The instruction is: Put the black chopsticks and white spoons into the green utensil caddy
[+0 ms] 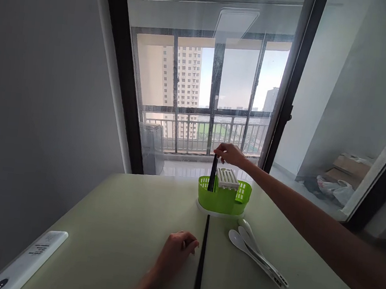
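My right hand pinches the upper ends of several black chopsticks. They stand nearly upright, with their lower part inside the left compartment of a green utensil holder. A white slotted piece tops the holder's middle. My left hand is just above or on the table, loosely curled, thumb and forefinger apart, with nothing in it. Close to its right lie black chopsticks on the tabletop, pointing towards the holder.
Three white spoons lie together to the right, handles towards me. A long white device sits at the table's left edge. Beyond the pale table stands a glass door. Boxes and bags are on the floor at right.
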